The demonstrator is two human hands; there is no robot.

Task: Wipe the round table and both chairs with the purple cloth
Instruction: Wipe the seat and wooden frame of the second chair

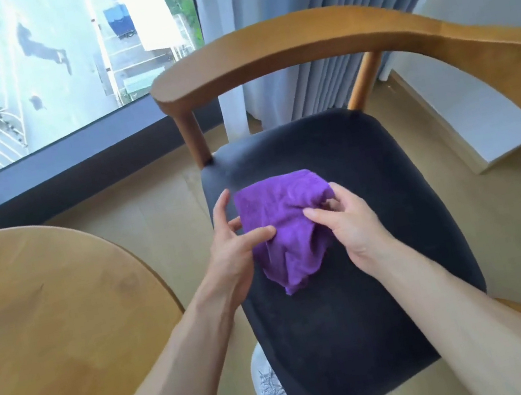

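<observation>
The person has the purple cloth (287, 227) bunched up above the chair (348, 251), over the dark seat's middle and a bit toward the window-side edge; both hands are on it. The left hand (238, 246) has its grip narrow, thumb pressing the cloth's near-left side with the fingers spread behind it; the right hand (346, 217) is pinching the right side, thumb on top and fingers tucked under the fold, so its grip is closed on fabric. Looks like a re-fold or re-bunch before wiping the seat, though that's only a guess from how the cloth hangs.

To do this bit well: she or he should probably get a flat, clean face of the cloth outward, drop it onto the seat near the back corner by the armrest post, and sweep in overlapping strokes toward the front edge; then run it along the curved wooden backrest (294, 41); a loose tail like the one dangling now will just drag crumbs around.

The worktop (45, 305) sits at the left, its round edge just beside the chair; whether it's already wiped can't be told.

Containers: none in view, so nothing to report there.
</observation>
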